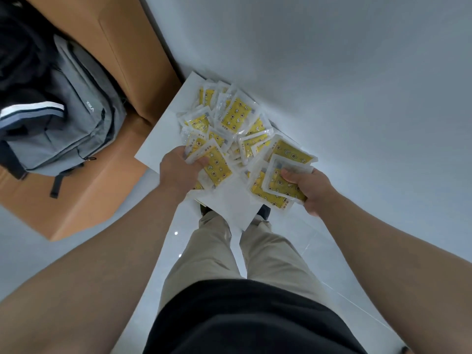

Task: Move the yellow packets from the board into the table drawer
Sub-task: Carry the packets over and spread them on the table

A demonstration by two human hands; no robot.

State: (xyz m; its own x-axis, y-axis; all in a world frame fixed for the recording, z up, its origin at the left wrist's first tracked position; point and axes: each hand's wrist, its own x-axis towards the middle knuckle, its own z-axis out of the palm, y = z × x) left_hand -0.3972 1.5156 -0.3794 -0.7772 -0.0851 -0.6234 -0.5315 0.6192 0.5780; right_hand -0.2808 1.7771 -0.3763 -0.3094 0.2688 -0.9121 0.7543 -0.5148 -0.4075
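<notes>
Viewpoint: looking steeply down past both bare forearms to the floor, with beige trousers and a black top at the bottom of the frame.
White board: a flat white sheet low beside the pale wall, its near corner over the person's shoes; what carries it cannot be made out.
Yellow packets: a loose heap of clear-edged sachets with yellow printed centres, overlapping at all angles on the far and middle part of the board, up against the wall.
Left hand: closed around a small bunch of packets at the near left edge of the heap, thumb pressed on top of the uppermost one, fingers curled underneath.
Right hand: closed on a stack of several packets at the near right edge of the heap, thumb on top, fingers below; the stack fans out toward the middle of the board.
Bare part of board: a white patch between the two hands, nearest the person.
Cardboard box: large, brown, standing on the floor just left of the board.
Grey backpack: lying on top of the box, with a dark garment at its far side.
Floor: glossy pale tiles.
Table drawer: not in view.
</notes>
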